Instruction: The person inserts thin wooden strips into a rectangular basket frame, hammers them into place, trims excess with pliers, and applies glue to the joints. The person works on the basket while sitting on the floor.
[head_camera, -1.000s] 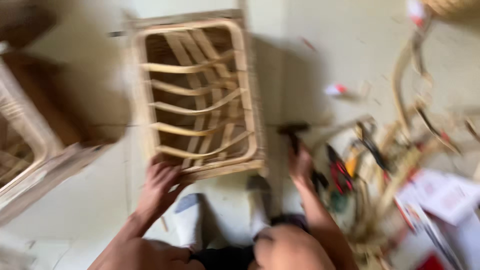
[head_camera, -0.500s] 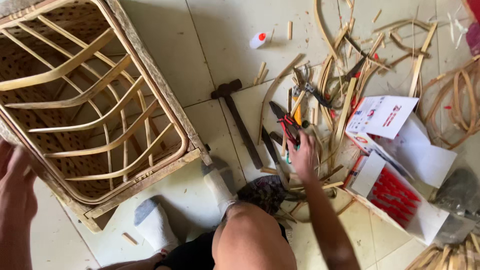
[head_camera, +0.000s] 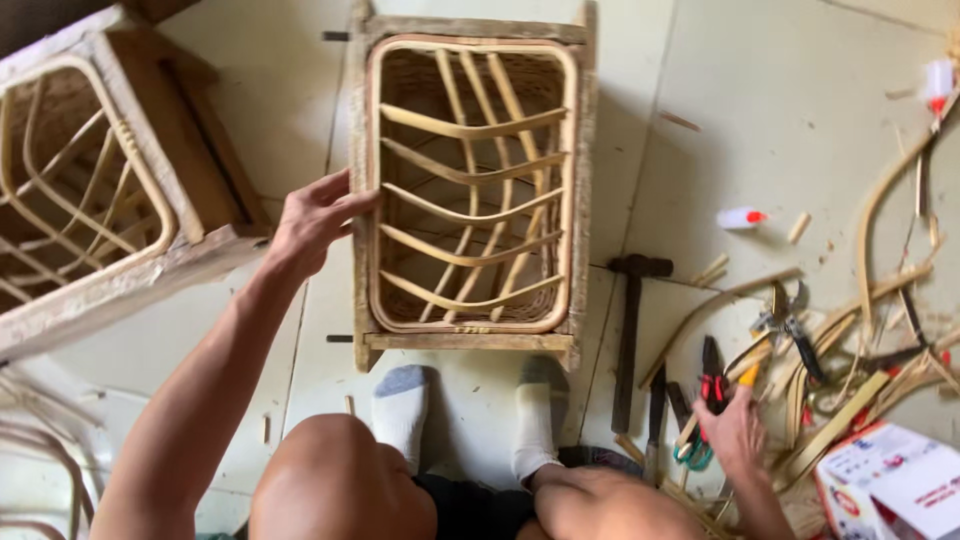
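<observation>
Tiled floor (head_camera: 790, 110); left hand (head_camera: 312, 222) touching rattan frame (head_camera: 470, 185).

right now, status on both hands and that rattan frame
Left hand open, fingers on rattan frame left edge. Right hand down among the pliers, grip unclear. Hammer lies between frame and tool pile.

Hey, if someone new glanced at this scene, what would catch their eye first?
The rattan-and-wood frame on the floor at centre, with the left hand resting on its left edge. To the right lies a clutter of tools, a hammer and cane strips, where the right hand reaches among pliers.
</observation>
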